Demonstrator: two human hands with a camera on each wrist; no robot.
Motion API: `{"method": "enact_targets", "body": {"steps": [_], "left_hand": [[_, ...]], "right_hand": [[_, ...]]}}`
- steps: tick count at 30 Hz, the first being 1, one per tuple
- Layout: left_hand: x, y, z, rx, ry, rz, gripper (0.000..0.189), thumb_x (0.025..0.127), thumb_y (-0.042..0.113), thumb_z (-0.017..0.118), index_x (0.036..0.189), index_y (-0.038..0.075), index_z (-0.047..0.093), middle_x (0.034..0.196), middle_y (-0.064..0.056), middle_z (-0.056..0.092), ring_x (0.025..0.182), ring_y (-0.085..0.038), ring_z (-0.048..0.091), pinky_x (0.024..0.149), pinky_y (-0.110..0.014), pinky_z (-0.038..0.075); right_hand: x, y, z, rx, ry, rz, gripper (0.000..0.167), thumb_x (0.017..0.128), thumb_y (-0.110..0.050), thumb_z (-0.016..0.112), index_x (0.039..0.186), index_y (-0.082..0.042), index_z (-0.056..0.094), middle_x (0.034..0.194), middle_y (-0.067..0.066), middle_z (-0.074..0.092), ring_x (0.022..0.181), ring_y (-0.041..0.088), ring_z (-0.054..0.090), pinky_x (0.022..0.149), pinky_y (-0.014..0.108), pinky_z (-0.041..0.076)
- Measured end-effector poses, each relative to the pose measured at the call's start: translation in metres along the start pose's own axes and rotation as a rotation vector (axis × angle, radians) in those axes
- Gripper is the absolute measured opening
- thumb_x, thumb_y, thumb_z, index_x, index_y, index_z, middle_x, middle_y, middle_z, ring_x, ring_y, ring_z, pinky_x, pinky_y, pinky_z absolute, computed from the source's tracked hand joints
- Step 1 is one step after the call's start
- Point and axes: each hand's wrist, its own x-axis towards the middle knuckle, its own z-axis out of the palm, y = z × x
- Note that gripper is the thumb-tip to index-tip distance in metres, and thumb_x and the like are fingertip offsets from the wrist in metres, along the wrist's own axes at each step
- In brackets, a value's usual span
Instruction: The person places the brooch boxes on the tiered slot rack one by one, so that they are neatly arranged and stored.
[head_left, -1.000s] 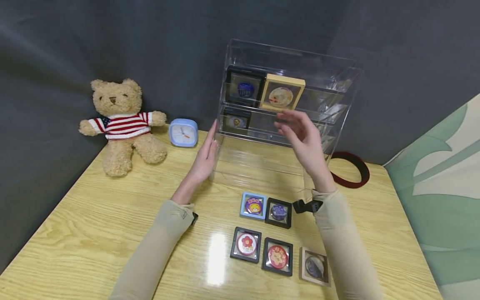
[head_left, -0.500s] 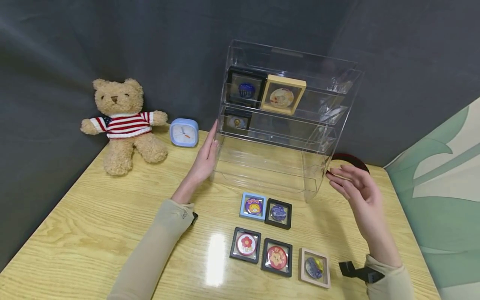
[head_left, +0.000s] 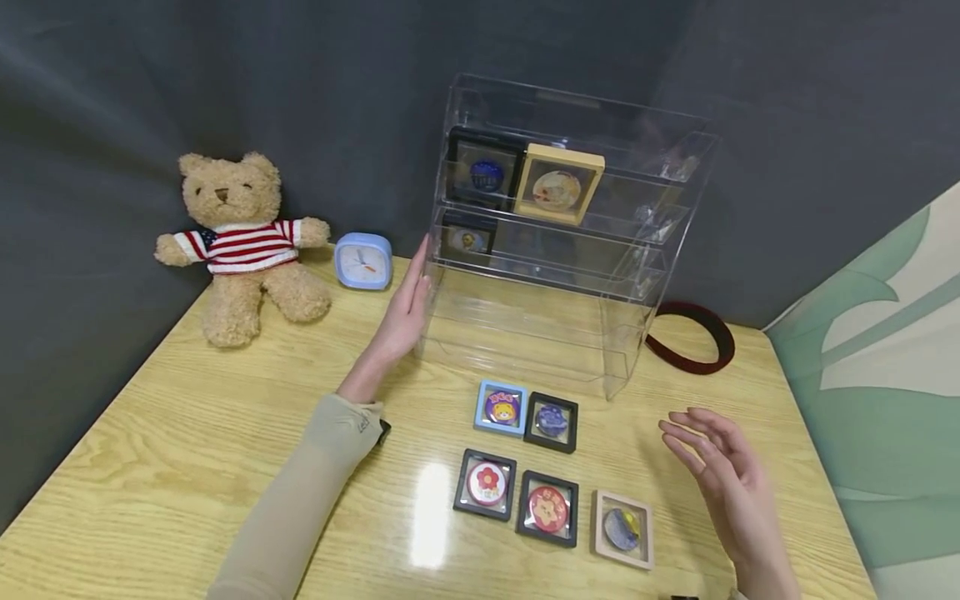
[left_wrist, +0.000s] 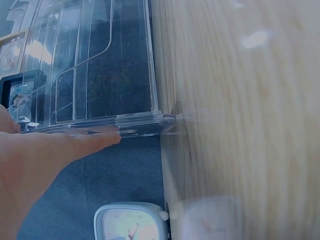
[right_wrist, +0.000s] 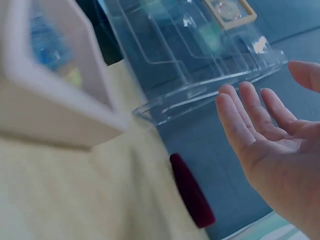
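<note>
My left hand (head_left: 405, 312) lies with straight fingers flat against the left side of a clear acrylic display rack (head_left: 525, 333). Over the table at the right, my right hand (head_left: 727, 475) hovers with relaxed fingers, holding nothing. Nearest to it is a beige-framed badge (head_left: 597, 533) on the table. The rack's upper tier holds a black-framed blue badge (head_left: 486, 175) and a yellow-framed badge (head_left: 558, 190); a small black-framed badge (head_left: 467, 240) stands one tier lower. In front of the rack lie a blue-framed bear badge (head_left: 501, 407) and a black-framed purple badge (head_left: 551, 421).
Two more black frames, a red flower badge (head_left: 486, 483) and a red badge (head_left: 548, 508), lie nearer the front. A teddy bear (head_left: 240, 242) and a blue clock (head_left: 363, 262) stand left of the rack. A dark red headband (head_left: 726, 342) lies to its right.
My right hand has left the front of the rack and come right, down and towards me, carrying nothing. The left hand has stayed against the rack's side.
</note>
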Motion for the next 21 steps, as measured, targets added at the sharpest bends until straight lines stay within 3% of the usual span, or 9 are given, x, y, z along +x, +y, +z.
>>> {"method": "enact_targets", "body": {"steps": [8, 14, 21], "left_hand": [[-0.002, 0.001, 0.000, 0.014, -0.002, 0.015, 0.058, 0.119, 0.013, 0.025, 0.174, 0.015, 0.007, 0.179, -0.004, 0.006, 0.163, -0.021, 0.008, 0.131, -0.034, 0.012], [-0.001, 0.001, -0.001, 0.017, 0.000, 0.007, 0.059, 0.119, 0.012, 0.025, 0.174, 0.017, 0.007, 0.179, -0.003, 0.006, 0.163, -0.021, 0.008, 0.131, -0.036, 0.012], [-0.002, 0.002, 0.000, 0.019, 0.001, 0.024, 0.059, 0.119, 0.013, 0.026, 0.174, 0.017, 0.008, 0.179, -0.002, 0.008, 0.163, -0.019, 0.009, 0.131, -0.034, 0.012]], "right_hand": [[-0.032, 0.015, -0.006, -0.107, -0.077, 0.169, 0.044, 0.113, 0.009, 0.027, 0.157, 0.012, 0.033, 0.152, 0.009, 0.053, 0.136, 0.019, 0.060, 0.112, 0.032, 0.049], [-0.043, 0.020, -0.002, -0.320, -0.101, 0.361, 0.048, 0.112, 0.007, 0.045, 0.159, 0.007, 0.034, 0.154, -0.001, 0.056, 0.133, 0.006, 0.059, 0.106, 0.021, 0.051], [-0.049, 0.026, -0.010, -0.349, -0.304, 0.270, 0.078, 0.093, 0.022, 0.067, 0.161, 0.013, 0.030, 0.164, 0.002, 0.045, 0.145, 0.002, 0.046, 0.115, 0.015, 0.038]]}}
